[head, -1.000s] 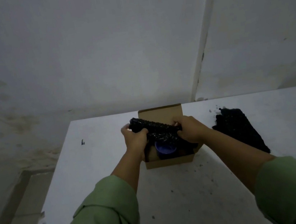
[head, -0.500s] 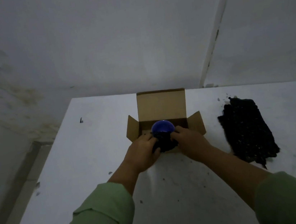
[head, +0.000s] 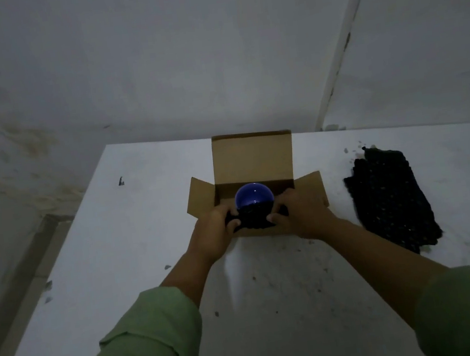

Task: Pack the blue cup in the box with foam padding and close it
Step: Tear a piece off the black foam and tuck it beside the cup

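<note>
An open cardboard box (head: 253, 157) stands on the white table (head: 118, 253), its lid flap up at the back and side flaps spread. Inside sits the blue cup (head: 254, 198), its far half visible. A piece of black foam (head: 255, 220) lies in the box's near part, in front of the cup. My left hand (head: 213, 236) grips the foam's left end with curled fingers. My right hand (head: 298, 214) grips its right end, thumb on top. Both hands sit at the box's near wall.
More black foam padding (head: 389, 199) lies on the table to the right of the box. Small dark crumbs speckle the tabletop. White walls rise close behind the table; its left edge drops to the floor.
A second ago both hands held the foam strip stretched above the box. They have since brought it down into the box in front of the cup. The camera has tilted and moved closer.
</note>
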